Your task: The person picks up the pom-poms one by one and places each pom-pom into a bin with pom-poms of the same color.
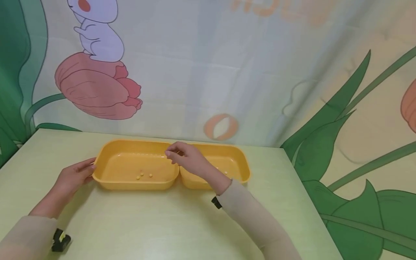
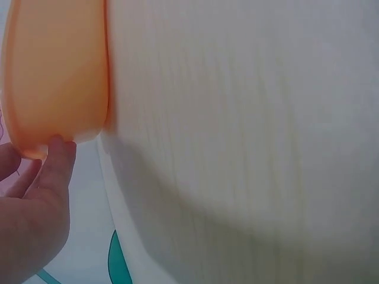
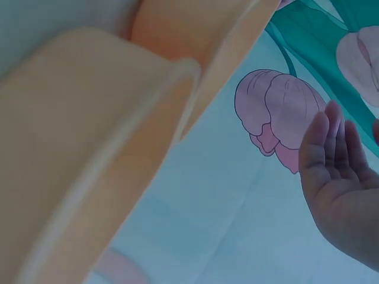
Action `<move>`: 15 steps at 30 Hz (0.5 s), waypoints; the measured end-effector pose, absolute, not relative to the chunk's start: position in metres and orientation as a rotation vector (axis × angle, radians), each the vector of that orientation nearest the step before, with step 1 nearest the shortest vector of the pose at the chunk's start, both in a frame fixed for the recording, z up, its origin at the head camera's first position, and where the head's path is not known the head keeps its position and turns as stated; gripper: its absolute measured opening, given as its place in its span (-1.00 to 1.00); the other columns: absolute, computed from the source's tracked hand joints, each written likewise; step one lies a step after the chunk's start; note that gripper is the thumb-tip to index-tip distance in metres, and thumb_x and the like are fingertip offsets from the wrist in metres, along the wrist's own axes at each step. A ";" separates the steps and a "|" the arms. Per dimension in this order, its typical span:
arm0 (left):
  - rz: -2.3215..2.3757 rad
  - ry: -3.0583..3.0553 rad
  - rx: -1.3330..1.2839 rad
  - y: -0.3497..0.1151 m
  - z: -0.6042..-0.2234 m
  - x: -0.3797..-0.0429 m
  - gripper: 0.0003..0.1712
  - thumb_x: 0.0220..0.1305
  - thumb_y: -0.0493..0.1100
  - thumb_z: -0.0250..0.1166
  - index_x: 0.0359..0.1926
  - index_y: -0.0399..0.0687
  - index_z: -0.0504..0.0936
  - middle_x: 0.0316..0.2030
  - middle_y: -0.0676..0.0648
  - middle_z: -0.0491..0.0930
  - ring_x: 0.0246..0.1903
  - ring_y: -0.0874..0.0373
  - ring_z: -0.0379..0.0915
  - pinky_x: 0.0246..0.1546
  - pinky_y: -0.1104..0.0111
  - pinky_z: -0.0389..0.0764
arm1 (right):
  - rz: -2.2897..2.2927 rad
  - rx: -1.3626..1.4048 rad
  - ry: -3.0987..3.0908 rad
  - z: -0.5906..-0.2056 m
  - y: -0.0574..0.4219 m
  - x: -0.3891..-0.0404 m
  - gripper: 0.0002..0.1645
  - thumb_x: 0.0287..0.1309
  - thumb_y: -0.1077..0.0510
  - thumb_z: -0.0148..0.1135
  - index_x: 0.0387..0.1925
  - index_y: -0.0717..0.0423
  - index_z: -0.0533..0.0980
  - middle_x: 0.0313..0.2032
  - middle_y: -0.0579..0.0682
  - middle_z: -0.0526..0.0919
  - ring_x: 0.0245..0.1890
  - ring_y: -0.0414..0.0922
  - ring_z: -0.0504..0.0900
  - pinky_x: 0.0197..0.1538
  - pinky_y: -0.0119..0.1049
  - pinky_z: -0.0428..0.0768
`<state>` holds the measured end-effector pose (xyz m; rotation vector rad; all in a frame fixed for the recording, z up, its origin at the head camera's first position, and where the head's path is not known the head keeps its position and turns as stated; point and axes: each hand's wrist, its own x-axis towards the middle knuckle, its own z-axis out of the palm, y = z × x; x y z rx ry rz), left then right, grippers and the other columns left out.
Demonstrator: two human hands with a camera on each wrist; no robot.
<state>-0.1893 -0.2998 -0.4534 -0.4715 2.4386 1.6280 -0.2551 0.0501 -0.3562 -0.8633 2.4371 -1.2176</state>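
My left hand (image 1: 73,177) grips the left end of a yellow plastic tray (image 1: 136,186), thumb near the rim and fingers against the outer wall (image 2: 56,71). Several small pale yellow beads (image 1: 142,174) lie on that tray's floor. My right hand (image 1: 190,159) is over the place where this tray meets a second yellow tray (image 1: 242,162). Its thumb and index finger curve toward each other in the head view; whether a bead is between them is hidden. In the right wrist view the other fingers (image 3: 337,154) are loosely bent. Small whitish beads (image 1: 225,172) show in the second tray, partly behind my right forearm.
Both trays stand end to end near the back edge of the pale table (image 1: 146,224). Behind it hangs a printed curtain (image 1: 201,83) with flowers and a white animal. Black wrist devices (image 1: 60,241) show at both sleeves.
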 end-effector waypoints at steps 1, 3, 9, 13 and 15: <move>1.625 2.445 -0.468 -0.300 -0.454 -0.189 -0.28 0.66 0.07 -0.12 0.61 -0.20 -0.03 0.56 -0.42 0.05 0.46 -0.31 0.19 0.04 0.46 0.68 | -1.283 -0.845 2.437 -0.359 0.057 -0.250 -0.65 0.53 0.03 0.09 0.10 0.18 0.58 -0.03 0.15 0.71 -0.14 0.03 0.70 -0.02 -0.11 0.76; 1.631 2.444 -0.459 -0.301 -0.455 -0.189 -0.27 0.65 0.07 -0.12 0.61 -0.21 -0.04 0.56 -0.42 0.02 0.45 -0.31 0.20 -0.03 0.53 0.70 | -1.395 -0.800 2.436 -0.366 0.069 -0.240 -0.63 0.54 0.03 0.07 0.10 0.22 0.56 -0.02 0.21 0.70 -0.09 0.14 0.69 0.02 0.01 0.76; 1.649 2.430 -0.461 -0.304 -0.455 -0.187 -0.26 0.65 0.10 -0.13 0.60 -0.21 -0.03 0.58 -0.42 -0.02 0.08 0.23 0.54 -0.16 0.68 0.68 | -1.532 -0.613 2.479 -0.388 0.103 -0.220 -0.60 0.54 0.01 0.06 0.05 0.29 0.55 -0.04 0.31 0.70 -0.09 0.07 0.68 -0.01 -0.11 0.76; 1.652 2.435 -0.435 -0.308 -0.452 -0.182 -0.25 0.65 0.10 -0.17 0.60 -0.26 -0.05 0.55 -0.47 0.00 -0.21 0.68 0.38 -0.18 0.68 0.69 | -1.520 -0.530 2.515 -0.399 0.124 -0.211 -0.64 0.50 0.05 0.13 0.03 0.29 0.57 -0.06 0.30 0.71 -0.08 0.11 0.68 -0.09 -0.41 0.67; 1.618 2.480 -0.410 -0.309 -0.448 -0.178 -0.24 0.66 0.09 -0.19 0.60 -0.32 -0.06 0.53 -0.52 0.04 -0.14 0.48 0.53 -0.09 0.55 0.73 | -1.506 -0.494 2.540 -0.402 0.135 -0.207 -0.69 0.47 0.09 0.16 0.02 0.25 0.58 -0.06 0.28 0.71 -0.09 0.11 0.67 -0.13 -0.48 0.63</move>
